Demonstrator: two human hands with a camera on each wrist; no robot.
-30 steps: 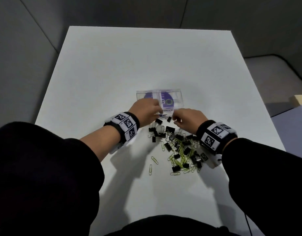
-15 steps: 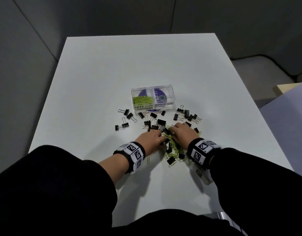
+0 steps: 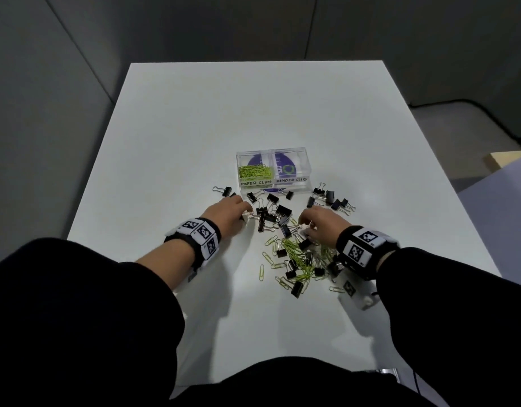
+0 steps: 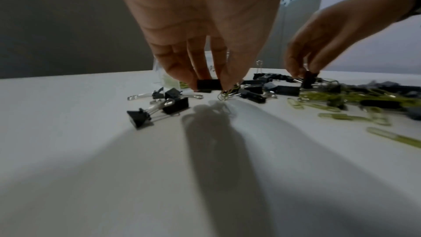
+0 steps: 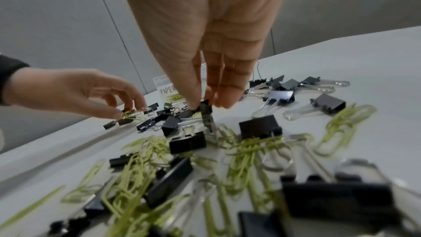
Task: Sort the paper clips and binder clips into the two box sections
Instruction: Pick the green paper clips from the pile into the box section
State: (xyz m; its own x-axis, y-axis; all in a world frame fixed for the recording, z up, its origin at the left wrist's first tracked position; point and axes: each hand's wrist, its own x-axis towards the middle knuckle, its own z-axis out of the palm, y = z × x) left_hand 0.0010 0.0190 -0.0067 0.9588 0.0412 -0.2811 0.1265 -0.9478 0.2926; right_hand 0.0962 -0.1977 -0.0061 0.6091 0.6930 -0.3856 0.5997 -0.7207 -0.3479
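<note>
A clear two-section box (image 3: 307, 163) stands mid-table; its left section, labelled PAPER CLIPS, holds green paper clips (image 3: 254, 171), and its right section is labelled BINDER CLIPS. In front of it lies a mixed pile (image 3: 297, 258) of black binder clips and green paper clips. My left hand (image 3: 247, 212) pinches a black binder clip (image 4: 208, 84) at the pile's left edge, with a green paper clip (image 4: 227, 93) caught at its fingertips. My right hand (image 5: 202, 105) pinches another black binder clip (image 5: 206, 110) and holds it upright above the pile.
More binder clips lie scattered right of the box (image 3: 331, 198) and left of it (image 3: 224, 190). The white table (image 3: 194, 121) stretches bare behind the box. A beige block (image 3: 506, 160) sits off the table's right edge.
Half a second ago both hands were close together over the pile. They have since spread apart, the left going left and forward, the right going right. A second ago both were at the box front.
</note>
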